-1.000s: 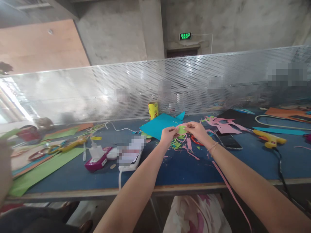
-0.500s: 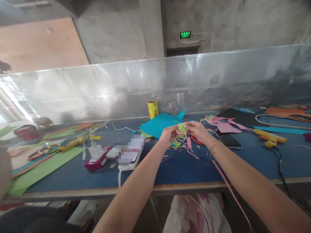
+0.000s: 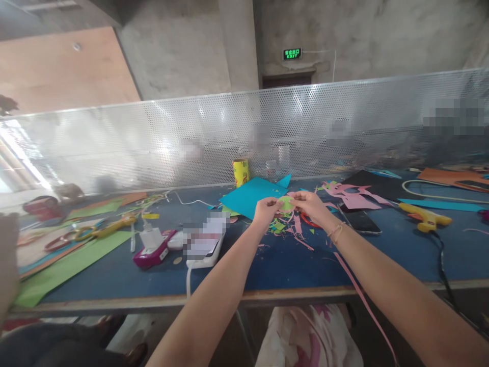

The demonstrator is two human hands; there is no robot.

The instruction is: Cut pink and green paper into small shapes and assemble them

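Note:
A small light-green paper piece (image 3: 286, 204) is pinched between my two hands above the table. My left hand (image 3: 267, 210) grips its left edge with thumb and fingers. On the opposite edge, my right hand (image 3: 307, 203) holds it, fingers closed. Some pink paper shows around the green piece, partly hidden by the fingers. Beneath the hands lie green and pink paper scraps (image 3: 280, 226). Behind my left hand is a blue paper sheet (image 3: 248, 196). Red scissor handles (image 3: 308, 220) peek out under my right wrist.
A yellow glue gun (image 3: 426, 216) with a black cord lies right, beyond a dark phone (image 3: 361, 220). Pink cut-outs (image 3: 357, 196) rest behind it. At left are a purple power strip (image 3: 153, 253), a white device (image 3: 206, 244) and green paper (image 3: 72, 265). A yellow roll (image 3: 241, 173) stands behind.
The green piece has turned in my fingers and appears flatter and wider. The pink loop below it shows less. Both hands stay almost in place.

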